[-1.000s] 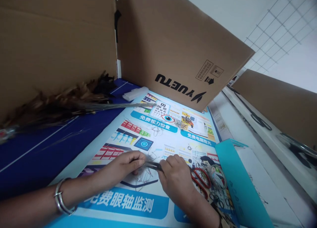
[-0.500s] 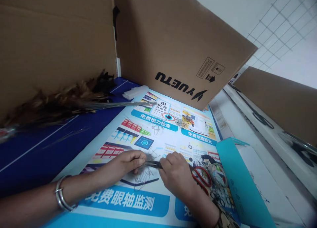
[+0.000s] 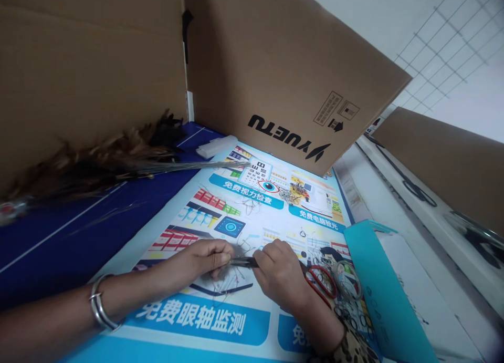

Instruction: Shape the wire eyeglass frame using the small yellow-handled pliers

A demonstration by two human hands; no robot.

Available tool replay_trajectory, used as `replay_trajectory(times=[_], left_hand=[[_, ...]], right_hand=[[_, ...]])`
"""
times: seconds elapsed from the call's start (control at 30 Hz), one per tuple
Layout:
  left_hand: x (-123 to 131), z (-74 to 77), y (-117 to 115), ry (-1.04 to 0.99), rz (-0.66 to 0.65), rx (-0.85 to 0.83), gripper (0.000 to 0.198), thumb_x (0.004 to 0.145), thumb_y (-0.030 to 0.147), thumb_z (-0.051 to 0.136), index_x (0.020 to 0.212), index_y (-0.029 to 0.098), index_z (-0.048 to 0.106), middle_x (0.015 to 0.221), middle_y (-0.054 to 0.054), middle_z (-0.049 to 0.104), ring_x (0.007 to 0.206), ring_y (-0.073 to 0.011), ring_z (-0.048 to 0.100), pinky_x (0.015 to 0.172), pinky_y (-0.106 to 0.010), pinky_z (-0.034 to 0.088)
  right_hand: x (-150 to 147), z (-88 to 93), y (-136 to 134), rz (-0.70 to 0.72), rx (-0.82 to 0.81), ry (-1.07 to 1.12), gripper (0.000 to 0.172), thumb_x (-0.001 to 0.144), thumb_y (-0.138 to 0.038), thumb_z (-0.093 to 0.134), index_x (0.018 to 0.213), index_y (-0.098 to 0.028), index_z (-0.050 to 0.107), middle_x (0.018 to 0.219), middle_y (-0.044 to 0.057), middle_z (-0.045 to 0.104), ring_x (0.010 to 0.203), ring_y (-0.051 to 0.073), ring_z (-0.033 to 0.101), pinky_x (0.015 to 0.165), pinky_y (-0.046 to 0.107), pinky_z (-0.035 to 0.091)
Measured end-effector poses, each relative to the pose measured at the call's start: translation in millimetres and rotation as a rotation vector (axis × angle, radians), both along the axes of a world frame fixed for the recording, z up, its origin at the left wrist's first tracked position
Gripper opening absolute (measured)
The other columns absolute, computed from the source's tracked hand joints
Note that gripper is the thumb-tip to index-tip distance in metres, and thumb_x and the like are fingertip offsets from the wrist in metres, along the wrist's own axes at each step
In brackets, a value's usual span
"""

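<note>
Fingers (image 3: pixel 220 258) of my left hand (image 3: pixel 197 260) are pinched together on a thin silver wire (image 3: pixel 227 261), right at the tip of one slim dark metal tool (image 3: pixel 243 261). My right hand (image 3: pixel 279 276) is curled into a closed grip around that tool's handle, knuckles up, with the tool pointing left toward my other hand. Both hands rest low on the desk, nearly meeting over one glossy blue-and-white printed poster (image 3: pixel 205 321) that covers it. The left forearm comes in from the lower left edge with one silver bangle (image 3: pixel 98 310) at the wrist. The right wrist bends in from the bottom.

A few loose bent wires (image 3: pixel 230 284) lie on the poster beneath my hands; I cannot count them. Just right of my right hand is one pair of red-handled scissors (image 3: pixel 321 281), partly hidden by it, beside a heap of small wire rings (image 3: pixel 346 287). A second small heap of wire bits (image 3: pixel 289 196) sits farther up the poster. One teal paper folder (image 3: pixel 378 294) lies at the poster's right edge. One brown feather duster (image 3: pixel 98 166) stretches across the dark blue cloth (image 3: pixel 59 247) on the left, and one small white box (image 3: pixel 216 146) sits behind it. Three brown cardboard sheets stand around the desk: one plain sheet (image 3: pixel 86 63) at left, one printed sheet (image 3: pixel 283 63) ahead, one low sheet (image 3: pixel 444 163) at right.
</note>
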State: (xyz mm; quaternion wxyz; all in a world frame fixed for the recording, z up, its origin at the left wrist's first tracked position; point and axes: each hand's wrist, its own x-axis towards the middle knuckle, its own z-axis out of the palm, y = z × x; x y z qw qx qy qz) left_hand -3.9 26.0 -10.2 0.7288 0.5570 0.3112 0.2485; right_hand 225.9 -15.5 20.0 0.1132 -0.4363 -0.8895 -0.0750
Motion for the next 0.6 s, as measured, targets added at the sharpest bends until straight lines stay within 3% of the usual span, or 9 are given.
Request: replay_trajectory(times=[0.33, 0.6], left_hand=[[-0.2, -7.5, 1.3, 0.021, 0.034, 0.012, 0.033, 0.086, 0.049, 0.058, 0.077, 0.018, 0.058, 0.06, 0.002, 0.055, 0.059, -0.0153, 0.05, 0.06, -0.027, 0.038], [-2.6, 0.6, 1.5, 0.01, 0.022, -0.011, 0.031, 0.086, 0.048, 0.061, 0.08, 0.017, 0.061, 0.062, 0.002, 0.057, 0.061, -0.0152, 0.049, 0.062, -0.027, 0.037]], right_hand=[[-2.7, 0.5, -5.1, -0.037, -0.028, 0.011, 0.012, 0.09, -0.022, 0.055, 0.079, -0.018, 0.058, 0.077, 0.004, 0.06, 0.074, 0.019, 0.05, 0.063, 0.032, 0.034], [-8.4, -1.4, -9.3, -0.158, -0.202, 0.138, 0.008, 0.085, -0.025, 0.064, 0.082, -0.018, 0.064, 0.08, 0.004, 0.066, 0.075, 0.019, 0.059, 0.063, 0.028, 0.038]])
